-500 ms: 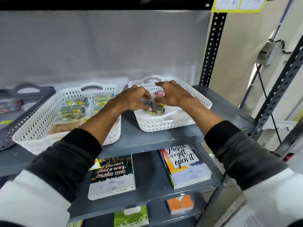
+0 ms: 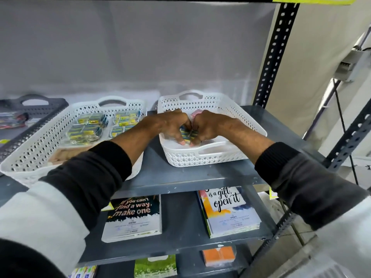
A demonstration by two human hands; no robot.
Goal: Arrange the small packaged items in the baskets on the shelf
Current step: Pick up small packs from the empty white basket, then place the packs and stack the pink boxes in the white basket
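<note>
Both of my hands reach into the right white basket [image 2: 249,121] on the grey shelf. My left hand [image 2: 170,127] and my right hand [image 2: 210,127] press together around a small clear pack of blue and yellow items [image 2: 187,134], low near the basket's front. A pinkish item [image 2: 195,113] shows just behind my right hand. The middle white basket [image 2: 40,149] holds several similar yellow and blue packs [image 2: 90,127] laid in rows.
A dark grey basket [image 2: 40,111] with coloured packets stands at far left. Lower shelves carry notebooks [image 2: 134,215] and an orange pack [image 2: 218,255]. A perforated black upright [image 2: 275,57] rises at the shelf's right rear corner.
Both hands have dropped lower into the right basket and closed tighter together around the small pack.
</note>
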